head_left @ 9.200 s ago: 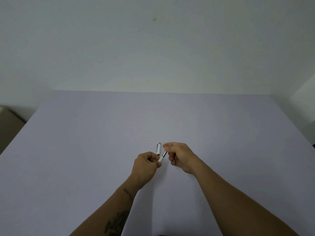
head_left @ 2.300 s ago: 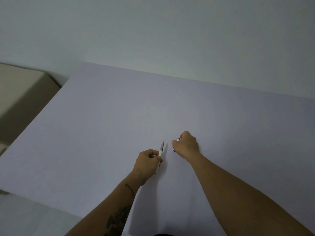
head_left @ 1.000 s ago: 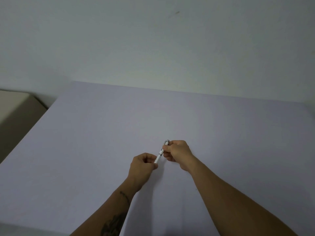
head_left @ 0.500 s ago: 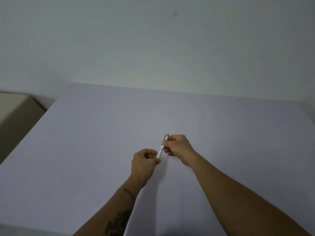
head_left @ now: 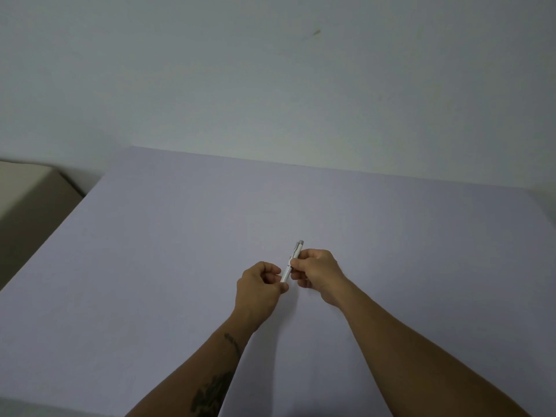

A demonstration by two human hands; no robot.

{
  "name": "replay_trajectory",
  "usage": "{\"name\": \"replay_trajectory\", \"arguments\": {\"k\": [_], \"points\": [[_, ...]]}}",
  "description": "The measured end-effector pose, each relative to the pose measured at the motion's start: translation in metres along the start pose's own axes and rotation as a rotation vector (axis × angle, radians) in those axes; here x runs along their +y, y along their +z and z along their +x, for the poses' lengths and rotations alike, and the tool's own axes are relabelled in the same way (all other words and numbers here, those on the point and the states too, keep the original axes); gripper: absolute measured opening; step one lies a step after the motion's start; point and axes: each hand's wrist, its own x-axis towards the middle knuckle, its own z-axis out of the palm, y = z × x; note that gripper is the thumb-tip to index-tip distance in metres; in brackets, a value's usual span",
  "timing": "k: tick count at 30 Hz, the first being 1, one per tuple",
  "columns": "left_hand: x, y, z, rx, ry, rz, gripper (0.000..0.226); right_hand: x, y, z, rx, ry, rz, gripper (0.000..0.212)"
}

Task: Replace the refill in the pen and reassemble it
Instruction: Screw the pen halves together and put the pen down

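A slim white pen [head_left: 291,263] with a silver top end is held above the middle of the table, tilted up and away from me. My left hand [head_left: 259,288] pinches its lower end between thumb and fingers. My right hand [head_left: 316,270] grips its upper part just below the silver tip. The two parts of the pen look joined in one line. The pen's writing tip is hidden inside my left hand.
The pale lilac table [head_left: 180,251] stretches wide around my hands, with its far edge against a white wall [head_left: 270,85]. A beige piece of furniture [head_left: 27,191] stands lower, off the table's left side.
Over the last second both hands stayed on the pen, lifting it slightly away from me. Earlier the hands were apart, each with a separate pen part; now the parts are together.
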Motion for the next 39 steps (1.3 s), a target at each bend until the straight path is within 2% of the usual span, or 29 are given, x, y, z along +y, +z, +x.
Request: {"name": "replay_trajectory", "arguments": {"k": [2, 5, 7, 8, 11, 13, 15, 21, 25, 34, 39], "points": [[0.0, 0.001, 0.002, -0.021, 0.059, 0.049, 0.023, 0.002, 0.001, 0.0, 0.029, -0.029, -0.033, 0.011], [-0.004, 0.001, 0.003, -0.043, 0.111, 0.046, 0.02, 0.003, 0.007, 0.002, 0.163, -0.084, -0.077, 0.012], [-0.013, -0.003, 0.006, -0.042, 0.149, 0.141, 0.015, 0.005, 0.009, 0.005, 0.236, -0.096, -0.102, 0.011], [-0.018, -0.006, 0.006, -0.034, 0.202, 0.273, 0.018, 0.005, 0.008, 0.005, 0.257, -0.101, -0.126, 0.011], [-0.038, -0.016, 0.013, -0.093, 0.389, 0.757, 0.045, 0.009, 0.004, 0.005, 0.273, -0.103, -0.263, 0.014], [-0.052, -0.023, 0.019, -0.159, 0.41, 1.003, 0.062, 0.016, 0.007, 0.003, 0.25, -0.104, -0.39, 0.016], [-0.066, -0.026, 0.021, -0.231, 0.389, 1.153, 0.069, 0.026, 0.013, 0.001, 0.232, -0.108, -0.498, 0.016], [-0.085, -0.028, 0.029, -0.251, 0.389, 1.152, 0.071, 0.047, 0.031, 0.004, 0.263, -0.065, -0.662, 0.021], [-0.092, -0.025, 0.026, -0.271, 0.386, 1.154, 0.07, 0.061, 0.034, 0.002, 0.287, -0.017, -0.764, 0.016], [-0.092, -0.029, 0.033, -0.276, 0.37, 1.151, 0.071, 0.06, 0.038, 0.008, 0.328, -0.015, -0.842, 0.017], [-0.085, -0.029, 0.043, -0.307, 0.371, 1.145, 0.068, 0.054, 0.027, 0.005, 0.327, 0.012, -0.797, 0.031]]}}
